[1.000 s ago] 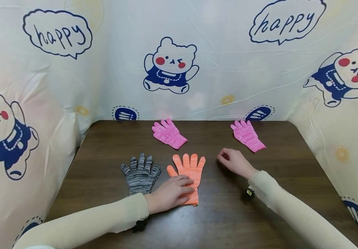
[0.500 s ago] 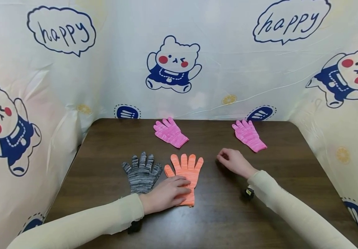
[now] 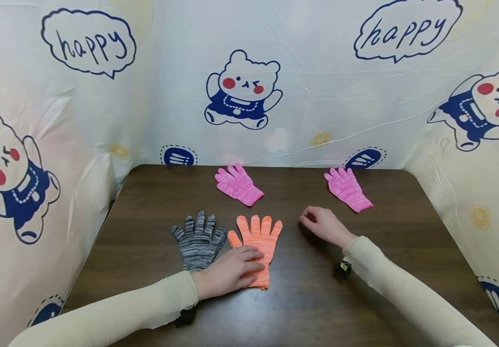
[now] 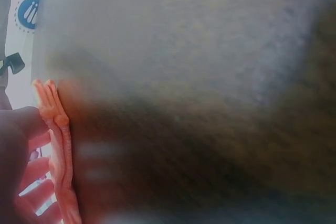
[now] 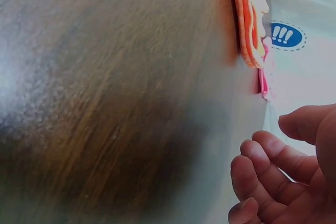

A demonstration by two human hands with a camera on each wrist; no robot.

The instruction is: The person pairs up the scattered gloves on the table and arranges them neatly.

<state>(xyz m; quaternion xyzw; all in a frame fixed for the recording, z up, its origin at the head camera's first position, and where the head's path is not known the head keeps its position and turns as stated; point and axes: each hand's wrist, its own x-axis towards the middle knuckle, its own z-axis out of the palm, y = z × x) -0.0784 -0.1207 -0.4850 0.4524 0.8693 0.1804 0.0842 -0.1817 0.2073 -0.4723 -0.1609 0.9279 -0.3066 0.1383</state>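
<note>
Flat on the table lies an orange knit glove (image 3: 263, 241), its fingers spread toward the back wall; the left wrist view shows two layers at its edge. My left hand (image 3: 229, 272) rests across its palm and cuff with fingers extended. Close beside it on the left is a grey-and-black striped glove (image 3: 199, 248), its cuff hidden behind my left wrist. My right hand (image 3: 326, 225) hovers low over the table to the right of the orange glove. In the right wrist view its fingers (image 5: 257, 166) curl loosely, holding nothing.
Two pink gloves lie near the table's back edge, a left one (image 3: 238, 185) and a right one (image 3: 348, 189). The brown table (image 3: 318, 303) is enclosed by a printed curtain (image 3: 310, 96) at the back and sides.
My left hand has slid the orange glove slightly left, closer to the grey glove. The right hand has stayed nearly still. The head view has shifted a little.
</note>
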